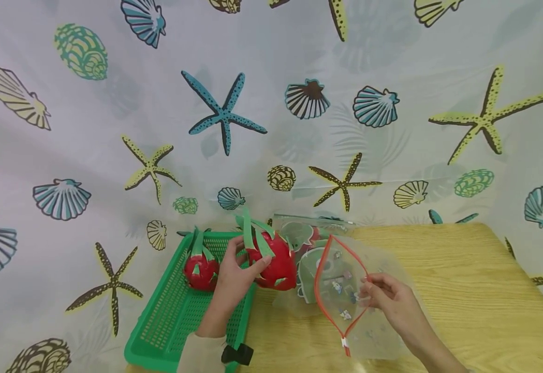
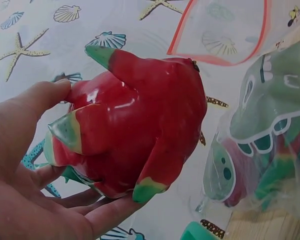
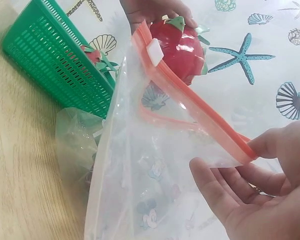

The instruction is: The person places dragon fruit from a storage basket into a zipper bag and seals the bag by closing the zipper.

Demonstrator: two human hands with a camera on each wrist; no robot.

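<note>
My left hand (image 1: 236, 274) grips a red dragon fruit (image 1: 276, 261) with green-tipped scales, raised beside the bag's mouth. In the left wrist view, thumb and fingers curl round the base of the dragon fruit (image 2: 135, 120). My right hand (image 1: 392, 298) pinches the orange-red zip edge of a clear plastic zip bag (image 1: 373, 331) printed with small cartoon figures. The bag's mouth gapes toward the fruit, and a white slider (image 3: 155, 52) sits at one end of the zip in the right wrist view.
A green plastic basket (image 1: 159, 331) at the left holds another dragon fruit (image 1: 201, 272). Behind the open bag lies a filled clear bag (image 1: 310, 269) with a cartoon print. Wooden tabletop (image 1: 471, 290) extends to the right. A shell-and-starfish patterned cloth (image 1: 262, 52) hangs behind.
</note>
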